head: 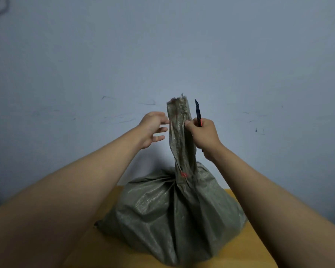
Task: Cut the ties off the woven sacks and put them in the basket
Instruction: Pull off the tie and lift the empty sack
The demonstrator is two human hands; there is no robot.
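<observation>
The right hand (205,137) grips a utility knife (198,112), blade up, and pinches the sack's neck (179,132). The left hand (153,128) hovers slack-fingered just left of the neck. The neck stands upright; its red tie (183,174) sits well below both hands, above the sack (172,215) on the table (259,248), nearer the knife hand.

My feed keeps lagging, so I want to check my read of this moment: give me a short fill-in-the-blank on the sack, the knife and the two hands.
1. The utility knife is held in the ____ hand, blade pointing up.
2. The woven sack stands on a ____ table.
3. The red tie is ____ cinched round the sack's neck, not yet cut.
4. The left hand is ____, fingers spread beside the neck.

Missing words: right; wooden; still; open
</observation>
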